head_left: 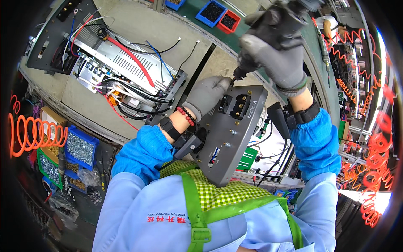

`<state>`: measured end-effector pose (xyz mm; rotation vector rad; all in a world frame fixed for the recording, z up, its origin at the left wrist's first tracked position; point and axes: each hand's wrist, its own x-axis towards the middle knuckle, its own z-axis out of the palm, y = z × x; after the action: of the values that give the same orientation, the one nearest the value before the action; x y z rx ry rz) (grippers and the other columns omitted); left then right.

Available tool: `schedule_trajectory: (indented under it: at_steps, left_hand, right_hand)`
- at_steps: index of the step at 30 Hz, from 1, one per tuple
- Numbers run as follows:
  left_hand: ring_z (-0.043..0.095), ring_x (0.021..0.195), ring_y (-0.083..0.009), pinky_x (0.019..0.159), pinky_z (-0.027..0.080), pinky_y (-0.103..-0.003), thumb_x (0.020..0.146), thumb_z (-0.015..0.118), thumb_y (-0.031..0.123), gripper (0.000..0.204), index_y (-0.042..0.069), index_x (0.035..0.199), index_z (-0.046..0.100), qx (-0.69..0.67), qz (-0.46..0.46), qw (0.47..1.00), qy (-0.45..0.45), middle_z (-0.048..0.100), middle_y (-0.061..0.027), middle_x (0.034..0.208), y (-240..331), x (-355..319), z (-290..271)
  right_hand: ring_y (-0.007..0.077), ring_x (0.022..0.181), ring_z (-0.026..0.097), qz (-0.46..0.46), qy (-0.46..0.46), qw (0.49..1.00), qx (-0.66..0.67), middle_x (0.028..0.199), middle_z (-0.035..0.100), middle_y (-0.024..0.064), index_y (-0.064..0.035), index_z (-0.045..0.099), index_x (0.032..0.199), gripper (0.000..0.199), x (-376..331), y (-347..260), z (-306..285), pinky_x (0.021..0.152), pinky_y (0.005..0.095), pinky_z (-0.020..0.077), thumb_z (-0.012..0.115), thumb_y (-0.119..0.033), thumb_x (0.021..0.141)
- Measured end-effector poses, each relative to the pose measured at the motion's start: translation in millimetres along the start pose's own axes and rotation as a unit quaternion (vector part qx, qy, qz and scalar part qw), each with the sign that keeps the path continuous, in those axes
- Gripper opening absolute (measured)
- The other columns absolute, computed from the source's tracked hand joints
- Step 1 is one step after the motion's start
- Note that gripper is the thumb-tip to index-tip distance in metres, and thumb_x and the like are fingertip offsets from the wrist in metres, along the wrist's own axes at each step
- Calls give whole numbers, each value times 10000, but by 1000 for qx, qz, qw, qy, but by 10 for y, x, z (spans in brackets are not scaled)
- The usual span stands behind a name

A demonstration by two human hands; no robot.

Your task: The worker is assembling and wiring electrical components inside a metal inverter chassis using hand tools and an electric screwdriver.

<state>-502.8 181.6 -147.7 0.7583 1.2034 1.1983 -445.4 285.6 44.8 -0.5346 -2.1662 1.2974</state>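
My right hand (275, 59), in a grey glove, is wrapped round a black power screwdriver (247, 63), partly blurred. The tool's bit points down at the far left corner of a dark grey metal panel (214, 130). My left hand (205, 94), gloved too, rests at that corner with thumb and fingers pinched by the bit's tip. Whatever lies between those fingertips is too small to tell. On the panel sit a black terminal block (240, 107) with brass-coloured screws and a small black socket (224, 103). Behind the panel, a green circuit board (247, 158) and wires show in part.
An opened metal chassis (126, 63) with loose cables lies at the left. Blue (211, 11) and red (228, 21) bins of black screws stand at the back. A blue tray (81, 147) of silvery fasteners is lower left. Orange coiled hoses (37, 132) hang at both sides.
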Motion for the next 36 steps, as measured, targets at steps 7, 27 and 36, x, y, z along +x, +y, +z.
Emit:
schedule_trajectory:
  at_steps: [7,27,36]
  left_hand:
    - [628,827,-231,776,483,-344,957,507,342,417,-31,1092,636,90,28,995,41,660,-157,895,116,-73,74]
    - [541,811,-221,855,431,-390,696,659,300,228,121,636,530,221,593,737,-236,516,-27,692,548,-872,333]
    - [562,853,-222,912,415,-419,685,658,325,251,128,622,515,178,615,739,-210,521,-25,709,481,-872,460]
  right_hand:
    - [136,670,635,57,-96,975,-190,757,665,36,-86,645,1133,493,163,189,70,683,304,523,759,-409,779]
    - [347,831,670,172,-454,782,-391,867,689,200,-29,679,1000,562,673,951,1259,770,412,516,630,-477,665]
    - [241,662,660,24,-334,858,-390,745,679,128,-32,672,942,466,672,566,856,641,373,517,657,-463,764]
